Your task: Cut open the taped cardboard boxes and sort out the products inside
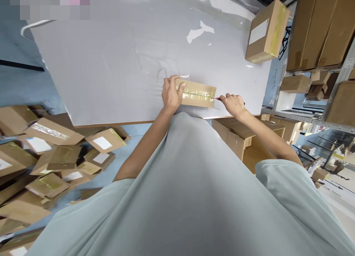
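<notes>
A small cardboard box [198,93] with shiny clear tape along its top lies near the table's front edge. My left hand [171,93] is closed on its left end, thumb on the top and fingers over the far side. In my closed right hand [233,103] is a slim tool [219,99] with a black-and-red handle and a thin metal tip. That tip meets the right end of the taped seam. Whether it is a blade or a screwdriver shaft is too small to tell. A dark line runs along the seam.
The grey table [97,71] has torn white patches. A larger taped carton [266,32] stands at its far right corner. Many boxes [65,156] are heaped on the floor at left. An open carton [252,145] sits below my right arm, beside shelving [330,119] with cartons.
</notes>
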`<state>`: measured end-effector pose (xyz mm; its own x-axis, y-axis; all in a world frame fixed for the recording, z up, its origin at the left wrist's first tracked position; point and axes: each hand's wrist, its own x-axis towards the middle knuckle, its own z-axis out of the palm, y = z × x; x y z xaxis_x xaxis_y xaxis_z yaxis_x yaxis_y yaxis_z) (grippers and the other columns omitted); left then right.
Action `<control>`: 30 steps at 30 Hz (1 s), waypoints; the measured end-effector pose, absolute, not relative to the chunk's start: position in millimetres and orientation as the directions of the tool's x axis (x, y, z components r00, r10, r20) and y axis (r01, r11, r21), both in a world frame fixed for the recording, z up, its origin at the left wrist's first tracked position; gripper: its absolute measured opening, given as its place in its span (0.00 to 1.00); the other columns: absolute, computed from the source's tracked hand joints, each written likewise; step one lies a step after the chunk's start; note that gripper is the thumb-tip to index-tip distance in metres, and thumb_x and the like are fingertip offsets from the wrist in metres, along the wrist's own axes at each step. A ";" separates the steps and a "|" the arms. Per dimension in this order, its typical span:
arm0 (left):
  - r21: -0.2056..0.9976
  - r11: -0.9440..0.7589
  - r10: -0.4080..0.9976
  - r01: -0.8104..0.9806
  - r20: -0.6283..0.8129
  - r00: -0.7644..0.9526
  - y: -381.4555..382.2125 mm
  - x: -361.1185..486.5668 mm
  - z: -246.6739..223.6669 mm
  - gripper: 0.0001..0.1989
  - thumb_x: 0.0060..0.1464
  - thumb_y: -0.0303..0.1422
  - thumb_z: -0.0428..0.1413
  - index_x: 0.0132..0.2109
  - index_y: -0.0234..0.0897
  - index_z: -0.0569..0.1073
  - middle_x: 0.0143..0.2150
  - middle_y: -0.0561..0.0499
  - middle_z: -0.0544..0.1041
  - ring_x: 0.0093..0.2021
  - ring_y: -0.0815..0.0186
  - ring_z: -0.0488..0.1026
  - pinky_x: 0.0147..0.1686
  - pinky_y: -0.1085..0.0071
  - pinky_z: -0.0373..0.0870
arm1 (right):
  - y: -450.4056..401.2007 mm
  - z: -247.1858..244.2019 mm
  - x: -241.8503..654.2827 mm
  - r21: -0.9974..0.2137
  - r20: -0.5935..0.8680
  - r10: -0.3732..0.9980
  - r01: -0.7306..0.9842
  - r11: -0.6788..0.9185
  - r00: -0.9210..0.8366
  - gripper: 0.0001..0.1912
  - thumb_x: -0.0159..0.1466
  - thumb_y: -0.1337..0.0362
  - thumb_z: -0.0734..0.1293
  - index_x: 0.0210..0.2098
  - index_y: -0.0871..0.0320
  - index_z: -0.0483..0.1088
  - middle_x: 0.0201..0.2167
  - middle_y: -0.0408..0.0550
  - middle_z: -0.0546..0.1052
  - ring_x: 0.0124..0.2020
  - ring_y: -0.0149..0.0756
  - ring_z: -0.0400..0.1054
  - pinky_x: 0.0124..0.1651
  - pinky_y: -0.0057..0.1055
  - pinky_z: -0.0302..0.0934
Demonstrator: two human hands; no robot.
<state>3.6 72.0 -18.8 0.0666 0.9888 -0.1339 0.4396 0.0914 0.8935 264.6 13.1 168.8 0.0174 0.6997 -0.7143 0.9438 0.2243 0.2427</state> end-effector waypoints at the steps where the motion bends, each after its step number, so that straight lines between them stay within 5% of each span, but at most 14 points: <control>1: 0.892 0.091 0.990 0.443 -0.130 0.058 71.7 3.3 -19.8 0.29 0.69 0.62 0.59 0.64 0.49 0.77 0.64 0.35 0.78 0.71 0.38 0.75 0.77 0.35 0.67 | 13.6 166.4 266.7 0.235 -0.714 0.700 0.946 0.225 0.011 0.25 0.86 0.67 0.51 0.70 0.57 0.74 0.58 0.66 0.83 0.53 0.50 0.81 0.44 0.37 0.56; 8: 0.867 0.084 0.987 0.491 -0.142 0.081 71.2 -1.1 -15.6 0.32 0.70 0.65 0.55 0.65 0.47 0.75 0.65 0.35 0.76 0.72 0.38 0.74 0.78 0.36 0.66 | 15.7 152.0 286.8 0.133 -0.717 0.691 0.957 0.259 -0.088 0.25 0.87 0.60 0.51 0.72 0.54 0.72 0.58 0.65 0.83 0.51 0.49 0.81 0.46 0.39 0.58; 17: 0.830 0.092 0.988 0.550 -0.143 0.050 70.4 -3.0 -11.4 0.31 0.70 0.65 0.55 0.63 0.48 0.74 0.64 0.38 0.77 0.72 0.42 0.73 0.79 0.43 0.66 | 14.6 134.5 302.7 0.056 -0.703 0.687 0.949 0.310 -0.183 0.26 0.84 0.71 0.52 0.71 0.52 0.72 0.57 0.62 0.83 0.52 0.49 0.81 0.43 0.38 0.57; 24: 0.832 0.092 0.988 0.547 -0.146 0.056 70.9 -3.3 -12.8 0.31 0.71 0.65 0.54 0.63 0.47 0.74 0.65 0.36 0.76 0.74 0.42 0.72 0.80 0.43 0.65 | 10.4 115.0 308.2 0.019 -0.669 0.723 0.969 0.246 -0.170 0.25 0.87 0.60 0.51 0.71 0.51 0.74 0.58 0.61 0.83 0.52 0.49 0.80 0.44 0.37 0.59; 30: 0.831 0.080 0.989 0.550 -0.134 0.058 75.5 -17.6 -10.6 0.34 0.70 0.66 0.53 0.65 0.46 0.74 0.66 0.37 0.79 0.72 0.44 0.75 0.79 0.44 0.66 | -10.1 121.5 324.6 -0.234 -0.559 0.795 0.965 0.121 -0.236 0.26 0.87 0.53 0.53 0.72 0.50 0.73 0.60 0.55 0.83 0.56 0.48 0.79 0.49 0.35 0.65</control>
